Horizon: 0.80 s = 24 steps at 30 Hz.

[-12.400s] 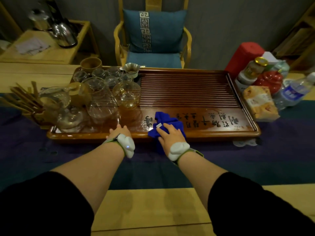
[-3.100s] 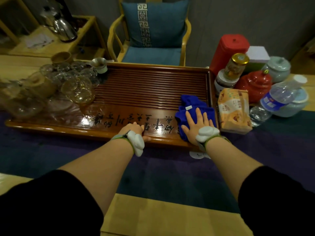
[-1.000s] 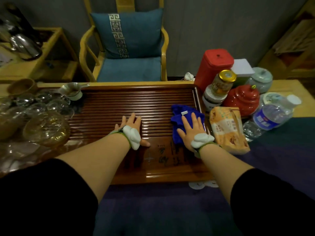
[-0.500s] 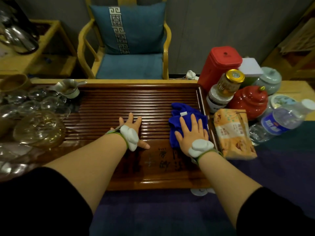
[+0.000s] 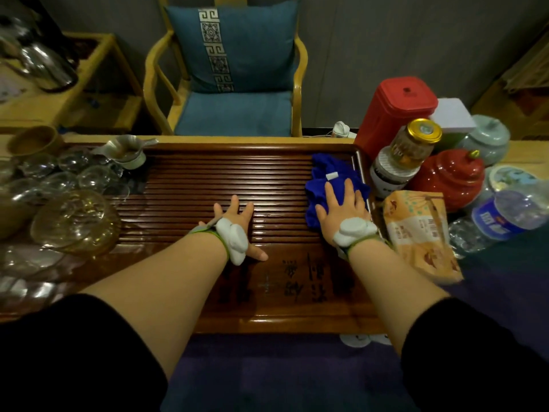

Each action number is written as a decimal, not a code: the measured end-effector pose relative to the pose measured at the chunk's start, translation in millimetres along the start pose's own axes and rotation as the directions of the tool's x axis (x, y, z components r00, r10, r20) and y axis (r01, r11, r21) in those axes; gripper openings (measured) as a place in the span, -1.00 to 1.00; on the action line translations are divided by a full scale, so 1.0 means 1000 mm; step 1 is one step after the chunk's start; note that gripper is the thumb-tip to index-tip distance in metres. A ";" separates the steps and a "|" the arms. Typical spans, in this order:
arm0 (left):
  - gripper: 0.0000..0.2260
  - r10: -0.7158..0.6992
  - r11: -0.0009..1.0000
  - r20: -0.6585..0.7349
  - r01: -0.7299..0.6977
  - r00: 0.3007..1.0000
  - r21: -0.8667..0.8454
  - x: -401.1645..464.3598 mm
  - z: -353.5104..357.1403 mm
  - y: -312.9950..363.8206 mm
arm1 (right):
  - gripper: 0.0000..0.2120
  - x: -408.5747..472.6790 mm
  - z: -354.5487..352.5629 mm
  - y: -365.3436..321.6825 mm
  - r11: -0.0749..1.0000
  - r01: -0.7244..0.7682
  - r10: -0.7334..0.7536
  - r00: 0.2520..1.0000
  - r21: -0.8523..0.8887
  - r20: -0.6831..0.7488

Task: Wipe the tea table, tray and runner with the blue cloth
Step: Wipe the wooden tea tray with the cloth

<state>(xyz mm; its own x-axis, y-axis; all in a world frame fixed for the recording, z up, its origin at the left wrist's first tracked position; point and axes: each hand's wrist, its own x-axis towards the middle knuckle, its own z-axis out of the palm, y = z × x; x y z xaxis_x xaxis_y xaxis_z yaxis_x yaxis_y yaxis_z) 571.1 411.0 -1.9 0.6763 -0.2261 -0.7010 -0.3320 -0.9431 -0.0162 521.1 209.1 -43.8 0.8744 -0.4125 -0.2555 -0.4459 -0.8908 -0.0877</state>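
Several clear glass cups (image 5: 74,179) are crowded at the left end of the slatted dark wooden tea tray (image 5: 208,179). Spread fingers of the right hand (image 5: 341,206) press the crumpled blue cloth (image 5: 329,173) at the tray's right end; the left hand (image 5: 234,215) lies flat, fingers splayed, mid-tray. A dark purple runner (image 5: 282,367) covers the bench.

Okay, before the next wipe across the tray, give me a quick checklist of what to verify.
1. Blue cloth under the right hand, fingers flat on it: ok.
2. Left hand lying flat on the tray, bracing it: ok.
3. Slats between the left hand and the cloth bare for a leftward pass: ok.
4. Glassware crowding the tray's left end, in the way of a full sweep: not ok.
5. Orange packet close beside the tray's right rim: cannot tell if touching.
6. Slats already clean: cannot tell.
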 end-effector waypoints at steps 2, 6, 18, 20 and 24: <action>0.08 -0.002 1.000 0.004 0.002 1.000 -0.007 -0.001 -0.001 0.001 | -0.44 -0.014 0.009 0.002 1.000 -0.028 0.027 0.999 -0.009 -0.041; 0.08 0.010 0.999 0.003 -0.010 1.000 -0.033 -0.002 -0.002 0.000 | -0.41 -0.002 0.011 -0.003 0.998 -0.058 0.057 0.998 -0.006 -0.036; 0.11 0.020 0.997 0.000 -0.020 1.000 -0.071 0.006 0.003 -0.005 | -0.39 0.082 -0.016 -0.012 1.000 -0.006 0.006 1.000 0.029 0.009; 0.11 0.022 0.996 -0.001 -0.022 1.000 -0.083 0.007 0.004 -0.006 | -0.42 0.077 -0.016 -0.015 1.000 -0.010 0.009 1.000 0.019 0.015; 0.11 0.017 0.997 -0.001 -0.017 1.000 -0.079 0.006 0.003 -0.004 | -0.47 0.057 -0.013 -0.025 0.998 0.063 -0.063 0.998 -0.009 0.001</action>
<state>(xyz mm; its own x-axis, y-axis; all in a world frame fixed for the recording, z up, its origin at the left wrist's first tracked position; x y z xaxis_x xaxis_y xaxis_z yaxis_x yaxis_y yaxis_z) 574.5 414.6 -7.9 0.6716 -0.2420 -0.7002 -0.2906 -0.9555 0.0515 584.9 205.8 -43.8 0.9006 -0.3554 -0.2502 -0.3881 -0.9168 -0.0946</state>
